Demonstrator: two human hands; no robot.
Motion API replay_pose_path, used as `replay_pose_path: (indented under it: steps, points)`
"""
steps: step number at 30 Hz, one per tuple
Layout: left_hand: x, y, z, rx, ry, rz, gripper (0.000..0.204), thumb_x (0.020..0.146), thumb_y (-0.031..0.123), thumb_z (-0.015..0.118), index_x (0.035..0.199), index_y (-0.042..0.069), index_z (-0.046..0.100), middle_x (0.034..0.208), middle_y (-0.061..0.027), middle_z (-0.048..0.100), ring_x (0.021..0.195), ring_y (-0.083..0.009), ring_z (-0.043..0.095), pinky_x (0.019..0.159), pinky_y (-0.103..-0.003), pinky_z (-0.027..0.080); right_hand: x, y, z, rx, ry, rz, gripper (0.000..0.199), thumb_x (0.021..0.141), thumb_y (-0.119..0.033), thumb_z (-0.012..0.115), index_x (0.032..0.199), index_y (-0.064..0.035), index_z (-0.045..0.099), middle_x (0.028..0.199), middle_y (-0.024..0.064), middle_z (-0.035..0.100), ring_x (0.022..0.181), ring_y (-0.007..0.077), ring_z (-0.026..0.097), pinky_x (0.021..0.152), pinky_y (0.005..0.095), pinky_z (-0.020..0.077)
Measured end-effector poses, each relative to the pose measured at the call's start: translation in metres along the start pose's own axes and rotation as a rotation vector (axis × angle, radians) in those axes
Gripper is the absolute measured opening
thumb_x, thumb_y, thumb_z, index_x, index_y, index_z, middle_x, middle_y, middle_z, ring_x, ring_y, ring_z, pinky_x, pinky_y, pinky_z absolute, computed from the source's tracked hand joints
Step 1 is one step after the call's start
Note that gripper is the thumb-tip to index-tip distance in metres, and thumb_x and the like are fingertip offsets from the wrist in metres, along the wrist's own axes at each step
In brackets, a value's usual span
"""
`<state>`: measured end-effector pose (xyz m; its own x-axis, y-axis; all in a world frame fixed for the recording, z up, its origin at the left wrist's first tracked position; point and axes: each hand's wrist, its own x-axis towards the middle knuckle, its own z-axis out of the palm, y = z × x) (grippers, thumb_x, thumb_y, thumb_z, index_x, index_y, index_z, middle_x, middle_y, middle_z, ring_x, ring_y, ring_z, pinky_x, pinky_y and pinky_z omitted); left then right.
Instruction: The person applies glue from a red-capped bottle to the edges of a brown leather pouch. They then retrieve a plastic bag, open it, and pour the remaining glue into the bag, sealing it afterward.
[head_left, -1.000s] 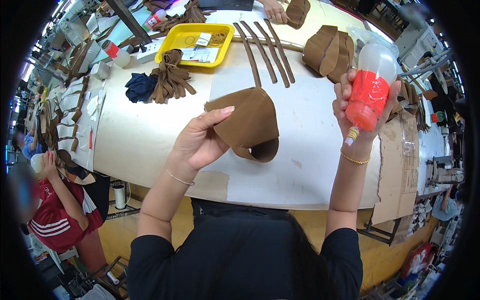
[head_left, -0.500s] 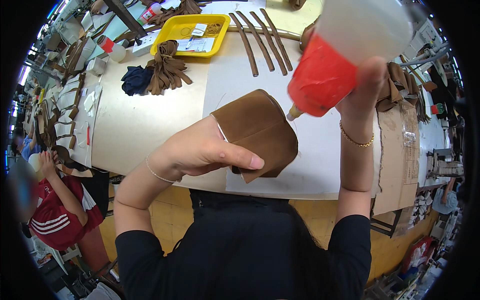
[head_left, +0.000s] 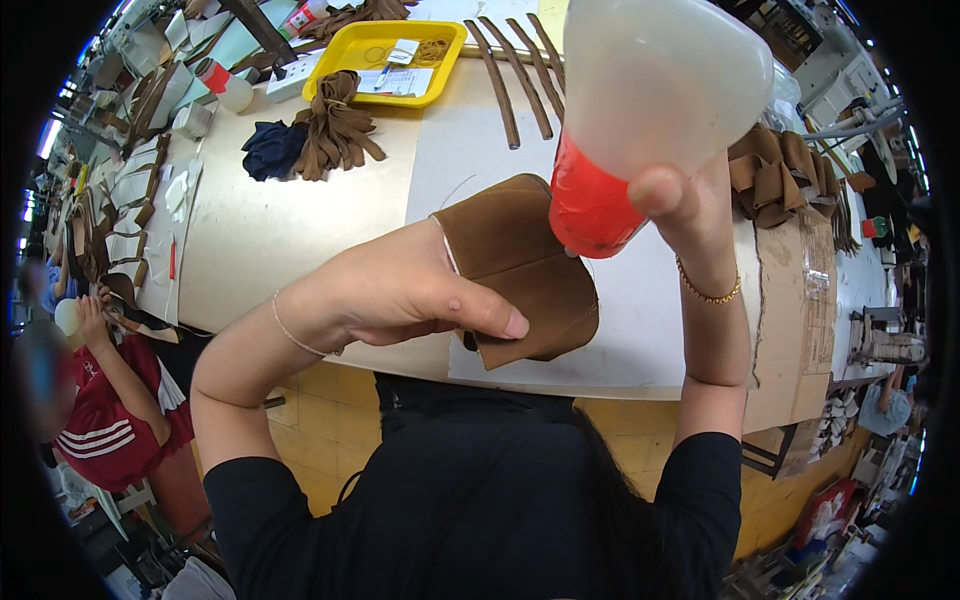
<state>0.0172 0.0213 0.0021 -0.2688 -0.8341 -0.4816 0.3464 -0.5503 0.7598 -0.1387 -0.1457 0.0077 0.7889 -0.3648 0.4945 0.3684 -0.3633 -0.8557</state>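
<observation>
Workshop counter (head_left: 300, 230), beige with a white sheet under the work. We hold a brown suede piece (head_left: 525, 270) in our left hand (head_left: 400, 290), grip closed on its near left edge, thumb across the top; the piece sits lifted just above the white sheet. Our right hand (head_left: 690, 215) has its grip wrapped around a squeeze bottle (head_left: 640, 110), red lower part, cloudy upper part, tipped nozzle-down onto the piece's upper right edge. Farther back: yellow tray (head_left: 340, 70), brown straps (head_left: 515, 65), bundle of brown strips (head_left: 335, 130), dark cloth (head_left: 270, 150). Person in red (head_left: 110, 410) at lower left.
</observation>
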Motion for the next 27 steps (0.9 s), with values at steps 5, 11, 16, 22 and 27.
replay_pose_path:
  steps: [5, 11, 16, 22, 27]
  points:
    - [-0.002, 0.0, -0.002, -0.026, 0.031, -0.029, 0.077, 0.073, -0.005, 0.074, 0.142, 0.001, 0.039, 0.133, -0.0107, 0.054, 0.124, -0.0215, 0.051, 0.103, -0.035, 0.043, 0.0, -0.006, -0.004, -0.156, -0.016, -0.116, 0.041, 0.08, -0.037, 0.078, 0.09, 0.001, 0.068, 0.081, 0.0043, 0.068, 0.074, 0.0117, 0.063, 0.065, 0.0258, 0.0505]
    - [-0.003, 0.002, 0.001, -0.047, 0.049, 0.002, 0.074, 0.074, -0.005, 0.073, 0.14, 0.001, 0.041, 0.132, -0.0108, 0.055, 0.122, -0.0213, 0.054, 0.101, -0.035, 0.045, -0.012, 0.005, -0.028, -0.005, 0.128, 0.051, 0.074, 0.084, -0.06, 0.063, 0.123, 0.0021, 0.05, 0.109, 0.0119, 0.062, 0.094, 0.0192, 0.064, 0.08, 0.0332, 0.0543]
    - [-0.003, 0.0, 0.002, -0.078, 0.018, 0.113, 0.073, 0.074, -0.005, 0.071, 0.14, 0.0, 0.04, 0.131, -0.0117, 0.055, 0.122, -0.0219, 0.054, 0.102, -0.036, 0.045, -0.012, 0.013, -0.01, 0.016, 0.248, 0.013, 0.063, 0.088, -0.058, 0.062, 0.108, 0.0011, 0.06, 0.092, 0.0038, 0.062, 0.083, 0.0105, 0.06, 0.07, 0.0254, 0.0488]
    - [-0.004, 0.0, 0.001, -0.12, 0.062, 0.13, 0.073, 0.074, -0.006, 0.069, 0.14, 0.0, 0.039, 0.131, -0.0127, 0.056, 0.12, -0.0233, 0.056, 0.101, -0.038, 0.046, -0.021, 0.015, -0.008, 0.046, 0.298, 0.017, 0.068, 0.086, -0.061, 0.061, 0.113, 0.0015, 0.058, 0.095, 0.0059, 0.062, 0.083, 0.0121, 0.06, 0.071, 0.0266, 0.0496]
    - [-0.006, 0.001, -0.002, -0.149, 0.134, 0.138, 0.07, 0.075, -0.003, 0.069, 0.139, -0.001, 0.04, 0.129, -0.0143, 0.057, 0.118, -0.024, 0.057, 0.1, -0.038, 0.048, -0.046, 0.026, -0.005, 0.248, 0.46, 0.125, 0.099, 0.076, -0.081, 0.051, 0.125, 0.0051, 0.046, 0.102, 0.0178, 0.063, 0.079, 0.0217, 0.067, 0.068, 0.0319, 0.0592]
